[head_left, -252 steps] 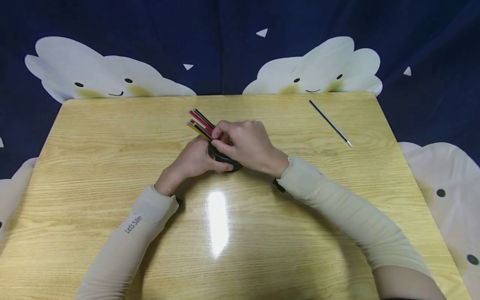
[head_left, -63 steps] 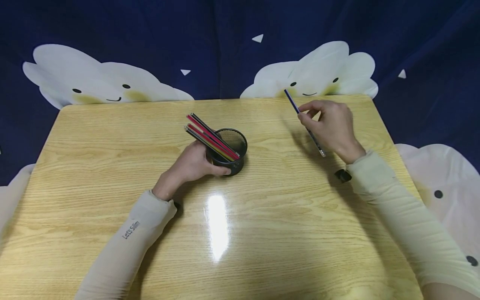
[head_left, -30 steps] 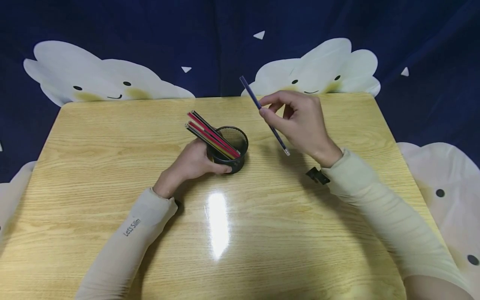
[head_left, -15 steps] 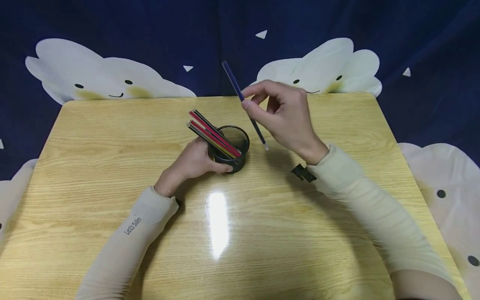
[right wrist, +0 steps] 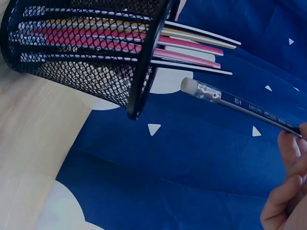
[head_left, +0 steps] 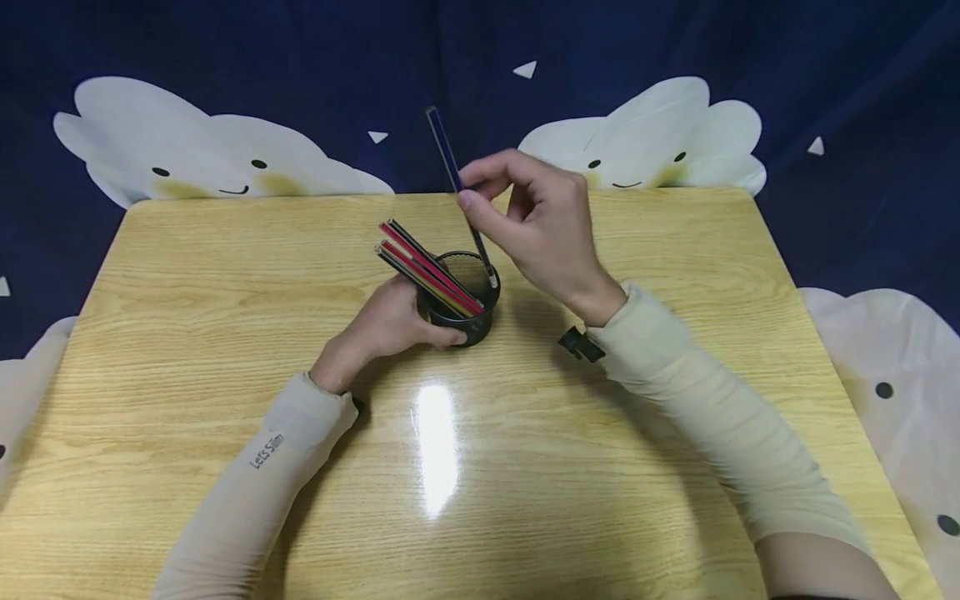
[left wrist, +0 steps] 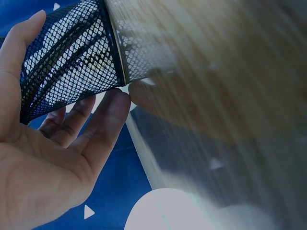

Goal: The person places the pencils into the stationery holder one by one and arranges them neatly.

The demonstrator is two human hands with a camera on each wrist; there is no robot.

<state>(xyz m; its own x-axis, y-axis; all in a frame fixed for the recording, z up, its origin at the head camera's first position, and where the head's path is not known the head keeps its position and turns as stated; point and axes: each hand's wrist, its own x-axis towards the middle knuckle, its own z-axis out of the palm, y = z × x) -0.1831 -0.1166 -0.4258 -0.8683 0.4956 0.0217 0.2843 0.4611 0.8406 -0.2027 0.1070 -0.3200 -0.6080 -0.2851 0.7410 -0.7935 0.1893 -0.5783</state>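
Note:
A black mesh pencil cup (head_left: 476, 327) stands on the table, with several red, black and yellow pencils (head_left: 411, 257) leaning left inside it. My left hand (head_left: 384, 320) holds the cup from the left, thumb at the near side and fingers behind. Between thumb and fingertips, my right hand (head_left: 551, 229) pinches a dark blue pencil (head_left: 444, 148) near its middle. That pencil tilts, its white eraser (right wrist: 189, 86) pointing down. In the right wrist view the eraser is just outside the cup's rim (right wrist: 144, 72), apart from it.
The wooden table (head_left: 525, 467) carries a bright light reflection in front of the cup. Behind its back edge hangs a dark blue curtain (head_left: 300, 50) with white clouds. A small black device (head_left: 581, 343) sits under the right wrist.
The right hand has picked the dark blue pencil up from the table's right side and carried it left, bringing its eraser end over the cup. The left hand has stayed on the cup.

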